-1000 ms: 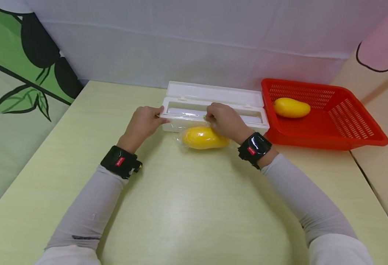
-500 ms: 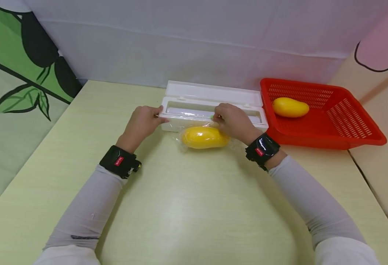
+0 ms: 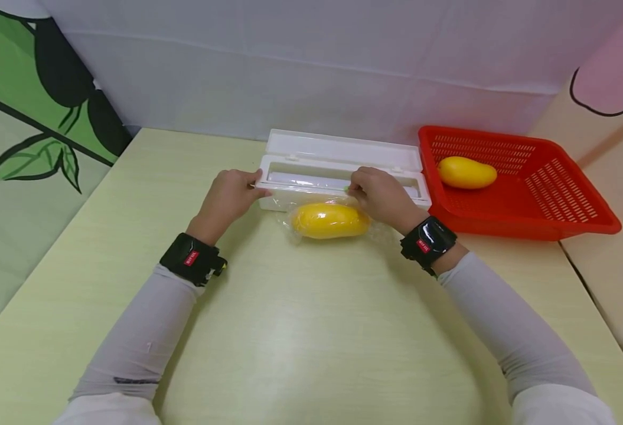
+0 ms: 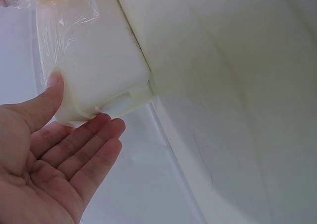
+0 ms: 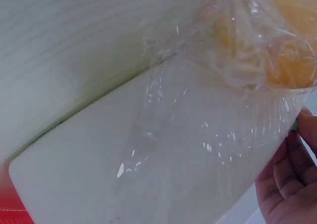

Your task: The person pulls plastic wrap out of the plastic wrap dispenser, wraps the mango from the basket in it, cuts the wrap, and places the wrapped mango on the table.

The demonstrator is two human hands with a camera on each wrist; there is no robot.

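Note:
A white cling film dispenser [image 3: 271, 203] stands near the table's back edge with its lid raised. My left hand [image 3: 228, 192] grips its left end; in the left wrist view the thumb presses the film-covered edge and the fingers [image 4: 96, 167] lie against the end. With thumb and fingertips, my right hand [image 3: 382, 196] pinches a small green slide cutter [image 3: 346, 189] on the dispenser's front edge, right of its middle. Clear cling film [image 5: 171, 130] hangs over the front face in the right wrist view. It wraps a yellow mango [image 3: 329, 221] lying just in front of the dispenser.
A red plastic basket [image 3: 502, 229] stands directly right of the dispenser and holds another yellow mango [image 3: 467, 172]. A pale cloth wall [image 3: 237, 82] rises behind the table [image 3: 279, 330].
My right hand has slid rightward along the dispenser's front edge with the green slide cutter. My left hand, the dispenser and the wrapped mango have stayed in place.

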